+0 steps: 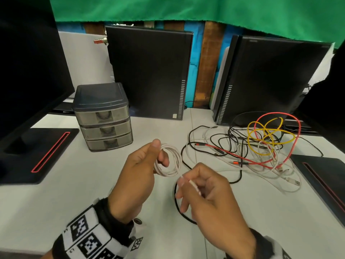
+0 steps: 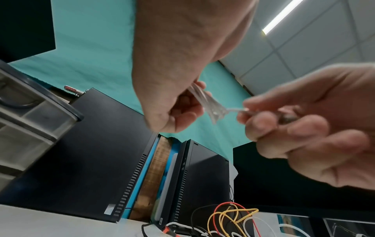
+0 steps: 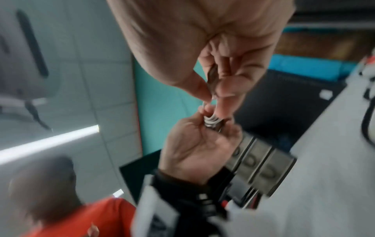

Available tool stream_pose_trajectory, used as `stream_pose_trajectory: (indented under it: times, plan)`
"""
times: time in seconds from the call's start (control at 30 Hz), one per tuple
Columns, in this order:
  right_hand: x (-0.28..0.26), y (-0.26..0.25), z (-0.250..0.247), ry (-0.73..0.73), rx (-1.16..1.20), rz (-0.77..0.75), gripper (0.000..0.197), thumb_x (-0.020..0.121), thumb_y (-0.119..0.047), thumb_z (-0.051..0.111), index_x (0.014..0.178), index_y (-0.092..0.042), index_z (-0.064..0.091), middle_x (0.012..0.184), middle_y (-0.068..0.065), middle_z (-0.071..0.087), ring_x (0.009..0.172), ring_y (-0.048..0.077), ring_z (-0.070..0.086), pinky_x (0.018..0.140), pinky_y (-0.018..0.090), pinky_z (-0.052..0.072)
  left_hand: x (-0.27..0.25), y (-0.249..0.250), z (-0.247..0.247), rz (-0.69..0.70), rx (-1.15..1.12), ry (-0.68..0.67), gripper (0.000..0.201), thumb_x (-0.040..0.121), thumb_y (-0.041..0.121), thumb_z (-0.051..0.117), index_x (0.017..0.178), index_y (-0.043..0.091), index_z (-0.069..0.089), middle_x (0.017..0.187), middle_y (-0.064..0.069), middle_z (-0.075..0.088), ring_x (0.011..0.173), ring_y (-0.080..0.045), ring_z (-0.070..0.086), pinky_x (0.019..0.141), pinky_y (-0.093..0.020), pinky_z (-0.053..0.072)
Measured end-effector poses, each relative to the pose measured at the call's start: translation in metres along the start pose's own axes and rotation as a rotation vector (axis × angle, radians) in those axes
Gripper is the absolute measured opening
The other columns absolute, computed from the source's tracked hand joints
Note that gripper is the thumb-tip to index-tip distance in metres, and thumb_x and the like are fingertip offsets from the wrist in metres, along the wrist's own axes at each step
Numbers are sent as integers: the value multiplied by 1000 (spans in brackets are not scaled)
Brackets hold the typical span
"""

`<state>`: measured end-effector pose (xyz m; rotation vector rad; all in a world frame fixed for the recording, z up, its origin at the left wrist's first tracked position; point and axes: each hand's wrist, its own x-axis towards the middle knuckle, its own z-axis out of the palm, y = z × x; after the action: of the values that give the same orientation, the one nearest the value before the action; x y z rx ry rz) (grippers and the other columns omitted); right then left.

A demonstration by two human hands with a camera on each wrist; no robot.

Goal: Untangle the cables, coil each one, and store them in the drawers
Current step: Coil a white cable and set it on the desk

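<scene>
My left hand (image 1: 147, 161) grips a coiled white cable (image 1: 170, 160) above the table, thumb on top and fingers through the loops. My right hand (image 1: 197, 186) pinches the loose white end (image 1: 193, 185) of that cable just below the coil. The left wrist view shows the coil (image 2: 211, 104) between both hands; the right wrist view shows it (image 3: 212, 120) blurred. A tangle of cables (image 1: 257, 146), black, white, red and yellow, lies on the table to the right. The small grey drawer unit (image 1: 104, 116) stands at the left with its three drawers closed.
Two black computer cases (image 1: 149, 71) (image 1: 267, 79) stand at the back of the white table (image 1: 74, 193). Black monitor bases with red stripes (image 1: 37, 156) (image 1: 324, 180) lie at the left and right. A black cable loop (image 1: 179, 210) lies under my right hand.
</scene>
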<state>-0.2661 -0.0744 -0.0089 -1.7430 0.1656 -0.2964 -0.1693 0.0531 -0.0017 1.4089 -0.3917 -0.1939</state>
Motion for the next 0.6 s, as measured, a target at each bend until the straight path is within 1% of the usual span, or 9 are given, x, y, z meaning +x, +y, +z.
stream_pose_trajectory:
  times: [0.07, 0.13, 0.23, 0.3, 0.37, 0.43, 0.5, 0.53, 0.6]
  plan:
    - [-1, -9, 0, -136, 82, 96, 23, 93, -24, 66, 75, -12, 59, 71, 6, 72, 59, 16, 64, 48, 18, 41, -2, 1, 1, -9, -38, -7, 44, 91, 50, 44, 57, 26, 58, 72, -5, 58, 73, -22, 49, 79, -42, 38]
    - [2, -14, -6, -184, 96, 122, 29, 85, -39, 64, 70, -15, 63, 72, 3, 72, 64, 15, 66, 48, 24, 43, -4, 5, 3, -26, -95, -59, 46, 94, 47, 42, 56, 27, 58, 71, -4, 57, 72, -19, 51, 80, -39, 39]
    - [10, -15, -18, -113, 158, 129, 33, 78, -46, 65, 78, -13, 68, 78, 5, 70, 63, 18, 62, 45, 26, 41, -8, 10, 6, -61, -183, -135, 47, 95, 45, 40, 56, 24, 59, 71, -3, 57, 72, -15, 55, 83, -39, 43]
    - [12, -13, -19, -94, 200, 121, 30, 77, -43, 68, 88, -16, 73, 81, 4, 70, 63, 17, 60, 45, 25, 40, -9, 11, 6, -80, -205, -167, 48, 97, 45, 40, 59, 23, 59, 75, -6, 59, 78, -19, 58, 89, -43, 47]
    - [11, -12, -14, -93, 230, 84, 25, 78, -38, 70, 91, -17, 76, 82, 5, 69, 64, 15, 60, 45, 24, 40, -11, 10, 6, -63, -138, -169, 50, 102, 48, 40, 62, 23, 59, 78, -9, 60, 84, -22, 58, 93, -44, 46]
    - [13, -10, -9, -33, 248, 51, 24, 79, -33, 76, 86, -10, 76, 77, 10, 68, 63, 15, 60, 46, 23, 42, -10, 8, 6, 17, 34, -124, 52, 99, 56, 39, 67, 18, 55, 74, -8, 56, 77, -15, 54, 84, -35, 46]
    - [16, -11, -6, 45, 277, 35, 29, 78, -28, 81, 85, -1, 74, 74, 15, 69, 62, 15, 61, 47, 22, 44, -9, 7, 4, 125, 215, -57, 50, 92, 56, 40, 69, 15, 55, 65, 5, 52, 65, -2, 49, 69, -16, 42]
    - [19, -12, -4, 76, 284, 24, 27, 77, -25, 77, 87, 1, 73, 75, 15, 70, 61, 16, 62, 47, 22, 44, -6, 8, 1, 172, 285, -27, 46, 90, 54, 42, 69, 16, 58, 64, 9, 53, 64, -3, 50, 66, -12, 39]
    - [26, -18, -1, 130, 268, 0, 17, 82, -14, 75, 95, -3, 73, 75, 17, 71, 58, 17, 62, 45, 23, 45, 0, 9, -10, 218, 389, 8, 39, 91, 51, 47, 72, 23, 68, 70, 13, 61, 70, -4, 55, 67, -9, 39]
